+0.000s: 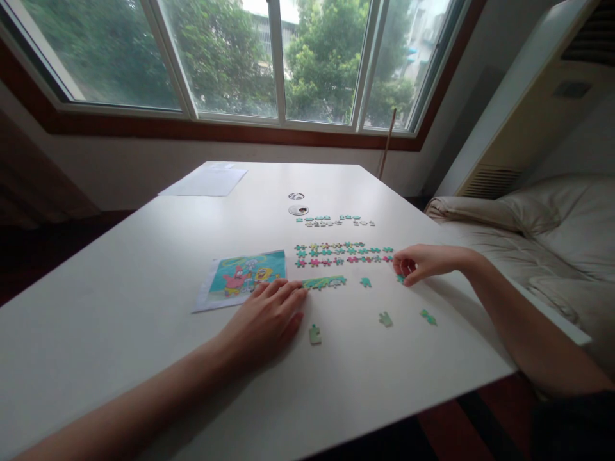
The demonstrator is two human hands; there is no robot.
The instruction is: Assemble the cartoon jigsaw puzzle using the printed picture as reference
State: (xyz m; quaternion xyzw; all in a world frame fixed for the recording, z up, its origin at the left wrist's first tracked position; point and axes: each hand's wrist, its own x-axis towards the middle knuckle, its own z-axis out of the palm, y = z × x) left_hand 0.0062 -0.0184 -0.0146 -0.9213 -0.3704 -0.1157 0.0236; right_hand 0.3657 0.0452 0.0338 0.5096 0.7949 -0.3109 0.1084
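Observation:
My left hand (pixel 276 314) lies on the table with its fingers stretched out, the fingertips at the left end of a joined strip of jigsaw pieces (pixel 327 282). Under and beside those fingers is a picture sheet (pixel 235 282) with cartoon figures, partly covered by my hand. At the right, my right hand (pixel 416 262) pinches a green puzzle piece (pixel 400 279) at the table surface, mostly hidden by the fingers. One teal piece (pixel 366 282) lies between the strip and that hand. Nearer to me are loose pieces: a pale green one (pixel 314 334), another (pixel 385 319) and a brighter one (pixel 428 317).
Beyond the strip, several rows of loose puzzle pieces (pixel 336 251) cross the white table (pixel 120 307). Farther rows (pixel 331 221) lie behind them, near two round items (pixel 298 210). White paper (pixel 204 182) rests at the far left. A sofa (pixel 542 224) stands right.

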